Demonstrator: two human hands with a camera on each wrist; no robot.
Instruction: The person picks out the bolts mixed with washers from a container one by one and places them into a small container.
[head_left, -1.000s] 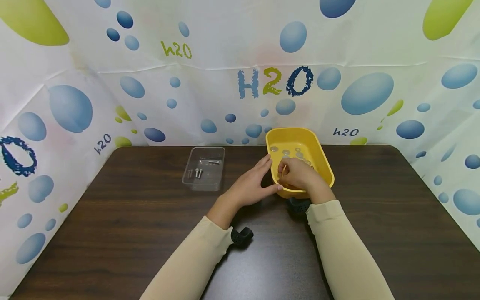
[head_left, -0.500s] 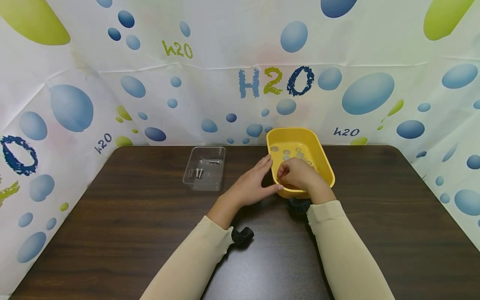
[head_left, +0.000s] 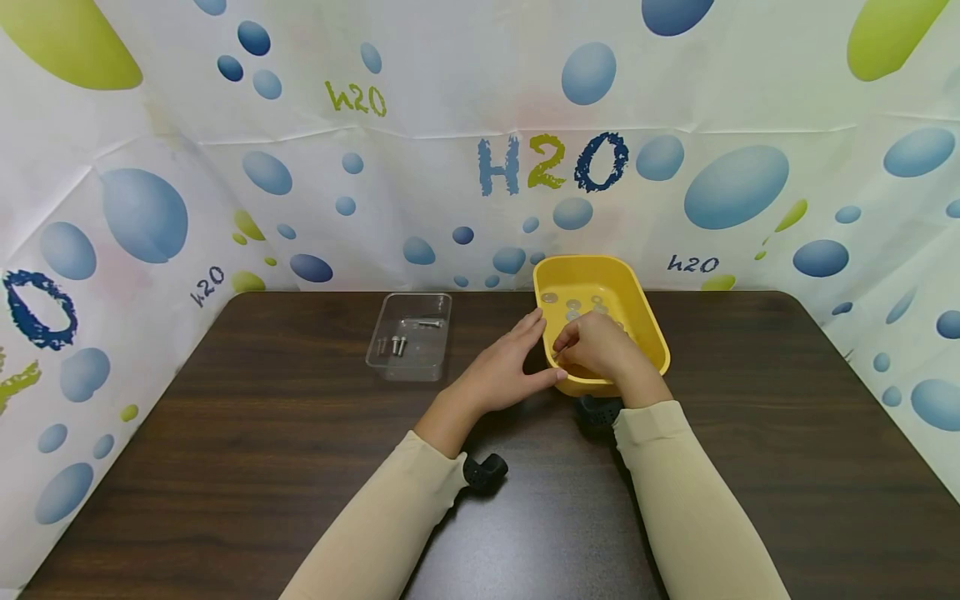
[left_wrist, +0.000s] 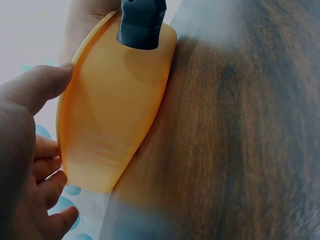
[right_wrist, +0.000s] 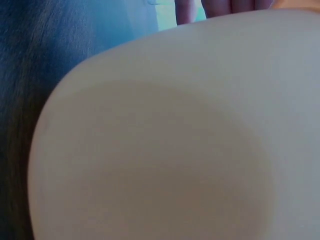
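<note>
The left hand (head_left: 498, 375) lies open against the near-left corner of the yellow, round-cornered plastic tray (head_left: 618, 287), thumb on the rim, apparently to steady it near the far edge of the dark wood-grain table (head_left: 225, 417). Inside, the right hand (head_left: 597, 346) bends its fingers near flat grey discs (head_left: 573, 305); whether it grips anything, I cannot tell. Left of the tray, a clear rectangular plastic box (head_left: 423, 360) holds silvery metal bolts (head_left: 402, 347), presumably for separation.

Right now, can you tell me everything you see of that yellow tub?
The yellow tub is an open-topped, rounded rectangle with smooth walls and a lipped rim, apparently plastic. It stands upright on the table, near the far edge, slightly askew. Silvery discs lie on its floor. The left hand touches its rim with the thumb; the right hand reaches inside, hiding part of the floor.
</note>
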